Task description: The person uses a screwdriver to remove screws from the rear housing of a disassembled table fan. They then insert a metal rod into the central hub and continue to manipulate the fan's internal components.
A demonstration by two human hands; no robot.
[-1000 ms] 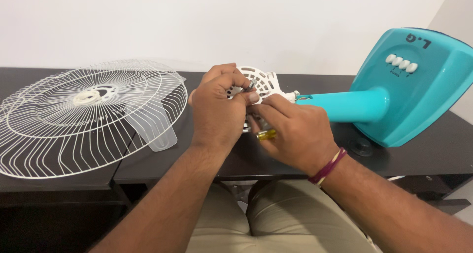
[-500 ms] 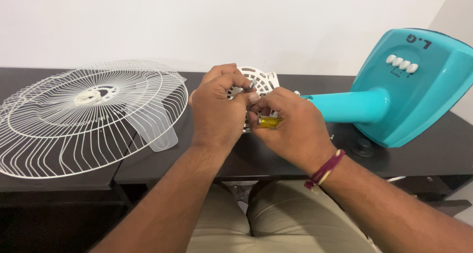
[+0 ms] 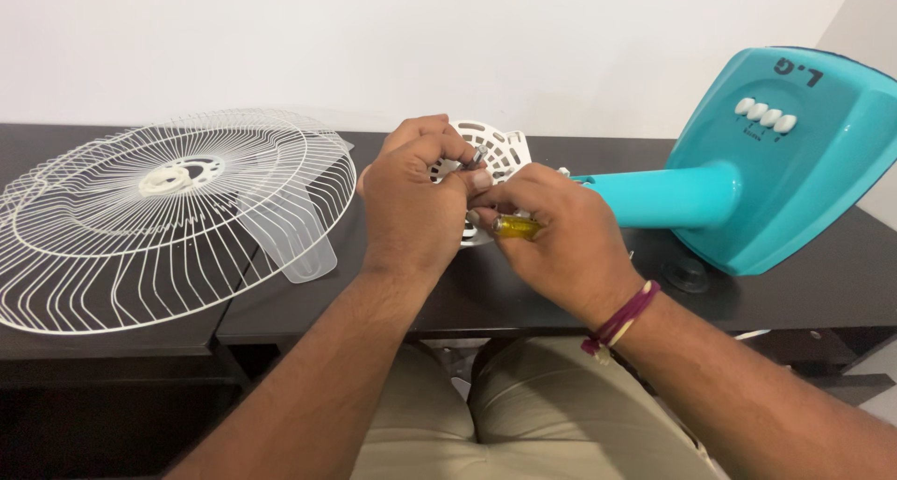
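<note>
Two bare hands are meeting over the white vented motor cover (image 3: 500, 153) of a dismantled fan, which is lying at the front-middle of the dark table (image 3: 766, 302). Taking that cover as the landmark, the left hand (image 3: 411, 195) is curling over its left half, fingers bent and closed tightly, the fingertips (image 3: 467, 157) pinching at a short metal shaft (image 3: 477, 154) that is projecting from the cover's centre. The right hand (image 3: 561, 237) is resting just right of and below the cover, its fingers wrapped closed around the yellow translucent handle of a small screwdriver (image 3: 517, 226); the blade is hidden behind the fingers. A maroon thread band (image 3: 621, 316) is circling the right wrist. Extending to the right of the cover, the turquoise fan neck (image 3: 654, 198) is joining the turquoise fan base (image 3: 794, 162), which is lying tipped on its side, its row of white push buttons (image 3: 766, 115) facing up. Well to the left of the cover, a white wire fan guard (image 3: 159, 218) is lying flat, with a translucent fan blade (image 3: 294, 242) showing beneath its near edge.
</note>
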